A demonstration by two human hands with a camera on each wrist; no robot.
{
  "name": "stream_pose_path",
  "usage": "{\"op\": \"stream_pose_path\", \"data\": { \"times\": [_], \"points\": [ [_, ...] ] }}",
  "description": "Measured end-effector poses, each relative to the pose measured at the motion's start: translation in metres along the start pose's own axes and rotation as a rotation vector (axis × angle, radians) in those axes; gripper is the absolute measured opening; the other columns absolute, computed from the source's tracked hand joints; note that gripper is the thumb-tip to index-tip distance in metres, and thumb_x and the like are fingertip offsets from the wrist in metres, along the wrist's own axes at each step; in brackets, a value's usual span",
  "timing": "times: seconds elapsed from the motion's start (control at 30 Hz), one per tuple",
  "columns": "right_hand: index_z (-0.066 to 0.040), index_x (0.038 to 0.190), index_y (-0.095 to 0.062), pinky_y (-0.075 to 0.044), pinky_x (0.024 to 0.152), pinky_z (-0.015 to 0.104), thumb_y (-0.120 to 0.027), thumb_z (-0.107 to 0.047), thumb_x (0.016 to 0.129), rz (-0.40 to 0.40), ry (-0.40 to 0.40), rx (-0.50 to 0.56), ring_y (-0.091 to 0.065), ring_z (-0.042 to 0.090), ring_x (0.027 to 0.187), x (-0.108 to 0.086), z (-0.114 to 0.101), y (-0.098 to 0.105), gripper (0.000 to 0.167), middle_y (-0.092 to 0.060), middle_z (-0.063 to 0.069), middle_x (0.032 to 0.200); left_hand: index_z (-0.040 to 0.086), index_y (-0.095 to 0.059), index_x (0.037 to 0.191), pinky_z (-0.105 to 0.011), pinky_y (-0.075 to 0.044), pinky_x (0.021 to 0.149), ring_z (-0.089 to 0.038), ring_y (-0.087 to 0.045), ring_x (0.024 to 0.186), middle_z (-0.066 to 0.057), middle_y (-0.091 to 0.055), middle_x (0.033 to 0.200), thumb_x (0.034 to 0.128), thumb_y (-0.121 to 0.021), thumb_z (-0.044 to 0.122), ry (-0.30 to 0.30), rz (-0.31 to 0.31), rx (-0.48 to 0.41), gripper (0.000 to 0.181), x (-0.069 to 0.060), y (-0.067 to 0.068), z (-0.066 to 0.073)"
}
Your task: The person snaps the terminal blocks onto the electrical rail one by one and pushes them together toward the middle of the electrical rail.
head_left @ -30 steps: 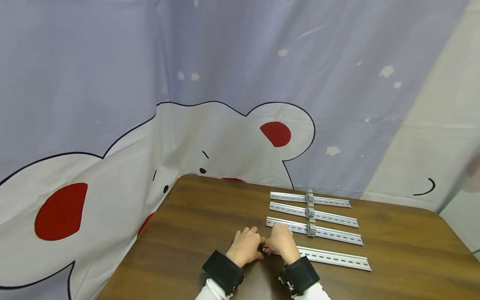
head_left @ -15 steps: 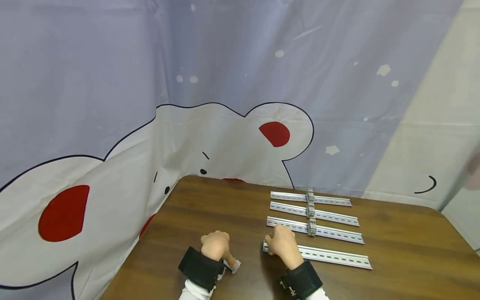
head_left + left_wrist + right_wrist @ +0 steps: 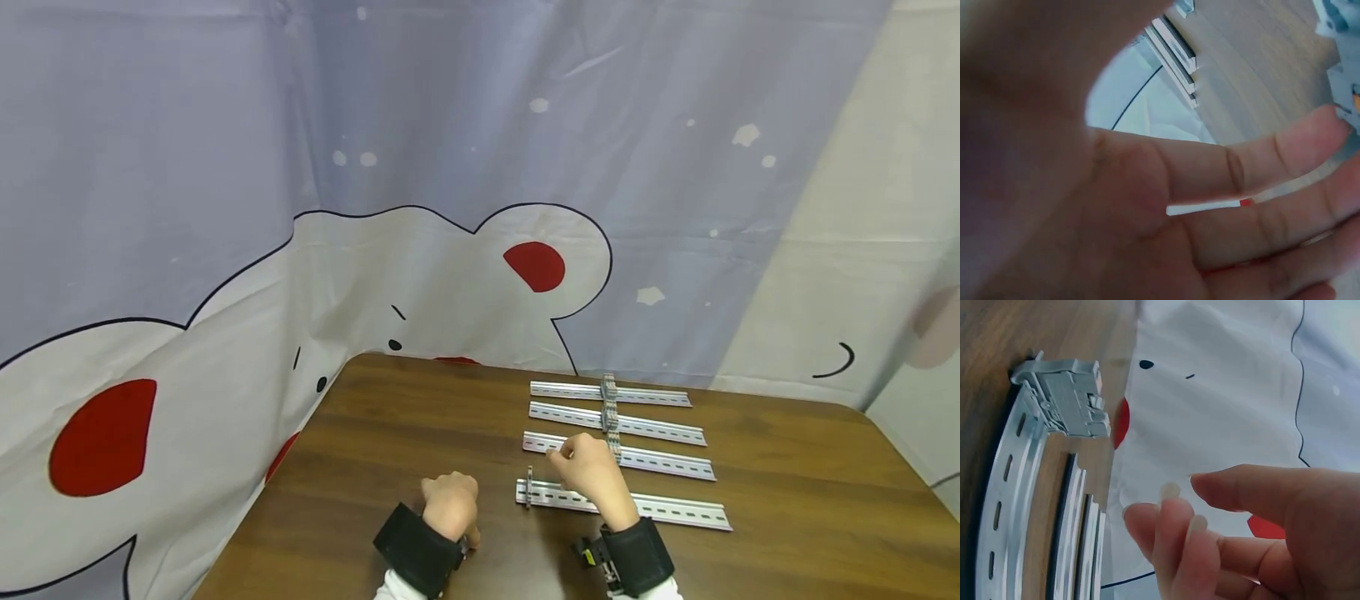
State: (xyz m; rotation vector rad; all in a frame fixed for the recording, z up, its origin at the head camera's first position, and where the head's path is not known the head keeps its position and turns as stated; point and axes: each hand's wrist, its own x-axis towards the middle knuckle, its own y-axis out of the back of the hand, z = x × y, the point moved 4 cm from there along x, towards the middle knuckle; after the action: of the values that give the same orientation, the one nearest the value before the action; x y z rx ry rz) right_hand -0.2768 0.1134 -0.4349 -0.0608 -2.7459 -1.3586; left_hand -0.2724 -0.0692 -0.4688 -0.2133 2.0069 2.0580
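Observation:
A slotted metal DIN rail [image 3: 660, 510] lies nearest on the table. At its left end stands one thin grey terminal block [image 3: 528, 487], seen broadside as a grey terminal block [image 3: 1066, 397] in the right wrist view. My right hand [image 3: 596, 475] hovers over this rail, right of the block, thumb apart from loosely bent fingers, holding nothing. Left of the rail, my left hand [image 3: 452, 510] is low over the table. At its fingertips is another grey terminal block [image 3: 1344, 84] with an orange spot, partly cut off in the left wrist view; the thumb's contact is hidden.
Behind lie three more rails, the far rail [image 3: 660, 397], the middle rail [image 3: 667, 430] and the closer rail [image 3: 675, 463], each with a cluster of grey blocks [image 3: 609, 417] near its middle. A patterned curtain [image 3: 450, 275] hangs behind the wooden table [image 3: 390, 417].
My left hand moved left from the nearest rail, then slightly right again. My right hand let go of the block at the rail's left end and moved right, leaving it standing there.

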Motion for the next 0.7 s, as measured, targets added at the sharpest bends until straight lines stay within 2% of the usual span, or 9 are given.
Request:
{"op": "stream_pose_path", "data": {
  "times": [0.1, 0.23, 0.37, 0.47, 0.57, 0.7],
  "points": [
    [-0.01, 0.058, -0.064, -0.037, 0.051, 0.025, -0.063, -0.018, 0.088, -0.011, 0.005, 0.013, -0.052, 0.011, 0.042, 0.0, -0.002, 0.003, 0.031, -0.059, -0.001, 0.044, 0.011, -0.067, 0.082, -0.044, -0.047, 0.082, -0.025, -0.064, 0.082, -0.003, -0.067, 0.085, 0.0552, -0.094, 0.027, -0.079, 0.028, -0.014, 0.041, -0.003, 0.004, 0.0],
    [-0.007, 0.062, -0.065, -0.038, 0.049, 0.024, -0.062, -0.017, 0.088, -0.08, 0.044, 0.085, -0.055, 0.01, 0.046, -0.001, -0.008, 0.003, 0.028, -0.059, -0.001, 0.047, 0.011, -0.063, 0.072, -0.037, -0.047, 0.064, -0.019, -0.057, 0.063, 0.0, -0.062, 0.071, 0.061, -0.088, 0.028, -0.253, 0.125, -0.102, 0.033, -0.007, 0.014, 0.002],
    [-0.004, 0.068, -0.067, -0.044, 0.049, 0.024, -0.064, -0.021, 0.091, -0.19, 0.1, 0.188, -0.059, 0.01, 0.05, -0.002, -0.015, -0.001, 0.029, -0.06, 0.0, 0.053, 0.01, -0.063, 0.083, -0.027, -0.043, 0.054, -0.01, -0.053, 0.058, 0.001, -0.064, 0.074, 0.0651, -0.083, 0.029, -0.479, 0.276, -0.196, 0.033, -0.01, 0.027, 0.008],
    [-0.003, 0.072, -0.068, -0.047, 0.051, 0.024, -0.064, -0.026, 0.092, -0.238, 0.133, 0.227, -0.058, 0.008, 0.05, -0.003, -0.019, -0.004, 0.031, -0.061, -0.001, 0.056, 0.01, -0.063, 0.098, -0.021, -0.044, 0.057, -0.006, -0.056, 0.064, 0.0, -0.068, 0.086, 0.0676, -0.08, 0.03, -0.606, 0.381, -0.22, 0.04, -0.01, 0.032, 0.014],
    [-0.001, 0.072, -0.067, -0.045, 0.051, 0.024, -0.065, -0.026, 0.091, -0.26, 0.158, 0.231, -0.056, 0.008, 0.05, -0.004, -0.02, -0.007, 0.031, -0.061, 0.0, 0.056, 0.012, -0.062, 0.101, -0.02, -0.045, 0.061, -0.004, -0.056, 0.068, 0.002, -0.067, 0.089, 0.0691, -0.079, 0.029, -0.664, 0.462, -0.242, 0.041, -0.009, 0.033, 0.019],
    [-0.003, 0.071, -0.067, -0.04, 0.051, 0.023, -0.068, -0.021, 0.088, -0.274, 0.171, 0.224, -0.055, 0.01, 0.05, -0.006, -0.021, -0.008, 0.025, -0.061, 0.002, 0.054, 0.015, -0.059, 0.105, -0.024, -0.045, 0.07, -0.004, -0.054, 0.072, 0.005, -0.064, 0.09, 0.0717, -0.078, 0.029, -0.676, 0.523, -0.26, 0.041, -0.008, 0.029, 0.024]
  ]
}}
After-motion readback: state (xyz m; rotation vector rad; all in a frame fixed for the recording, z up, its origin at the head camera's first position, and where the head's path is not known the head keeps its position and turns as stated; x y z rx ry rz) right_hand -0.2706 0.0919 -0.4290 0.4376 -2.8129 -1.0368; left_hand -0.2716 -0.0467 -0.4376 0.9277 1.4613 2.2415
